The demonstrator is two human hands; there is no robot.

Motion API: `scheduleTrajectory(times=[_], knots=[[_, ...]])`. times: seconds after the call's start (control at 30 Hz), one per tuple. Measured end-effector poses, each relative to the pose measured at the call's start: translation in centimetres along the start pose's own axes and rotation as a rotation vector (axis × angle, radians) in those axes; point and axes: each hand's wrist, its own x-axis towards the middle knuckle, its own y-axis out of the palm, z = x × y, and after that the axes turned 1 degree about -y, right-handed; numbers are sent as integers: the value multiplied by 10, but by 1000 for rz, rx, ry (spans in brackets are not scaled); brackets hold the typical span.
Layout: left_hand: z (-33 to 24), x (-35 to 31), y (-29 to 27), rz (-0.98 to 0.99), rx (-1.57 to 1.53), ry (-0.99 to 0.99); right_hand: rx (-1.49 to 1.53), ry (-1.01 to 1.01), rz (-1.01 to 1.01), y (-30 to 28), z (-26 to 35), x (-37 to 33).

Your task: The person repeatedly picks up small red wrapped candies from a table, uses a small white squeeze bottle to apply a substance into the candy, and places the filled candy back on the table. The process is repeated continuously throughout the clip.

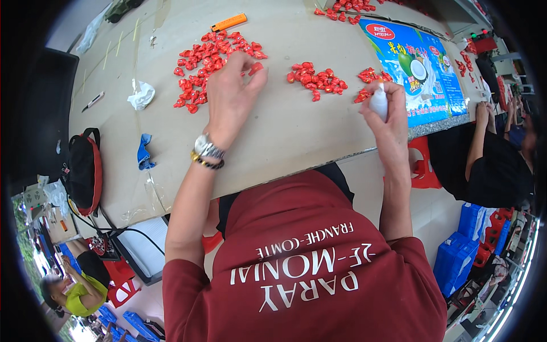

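Note:
My left hand, with a watch and a beaded bracelet at its wrist, pinches a small shiny red piece between thumb and fingers. It hovers at the right side of a large loose pile of red pieces. My right hand is wrapped round a small white squeeze bottle, its narrow tip pointing up and away from me. A smaller group of red pieces lies between my hands. Another cluster sits just beyond the bottle, partly hidden by my right hand.
An orange box-cutter knife or lighter-shaped object lies behind the large pile. At left are crumpled tissue, a blue scrap, a pen-like cutter and a black-red bag. A blue printed sheet covers the right. People sit nearby.

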Motion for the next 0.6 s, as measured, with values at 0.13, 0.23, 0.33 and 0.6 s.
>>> scheduleTrajectory(times=[0.13,0.23,0.33,0.6], knots=[[-19,-32,-20,218,-838,-440,-68,-175,81,16,16,-5],[-24,-58,-22,198,-1149,-507,-68,-241,117,23,31,-8],[-24,-79,-22,171,-1418,-582,195,-192,34,36,40,-16],[-30,-97,-23,123,-1618,-682,0,-580,58,43,41,-18]])
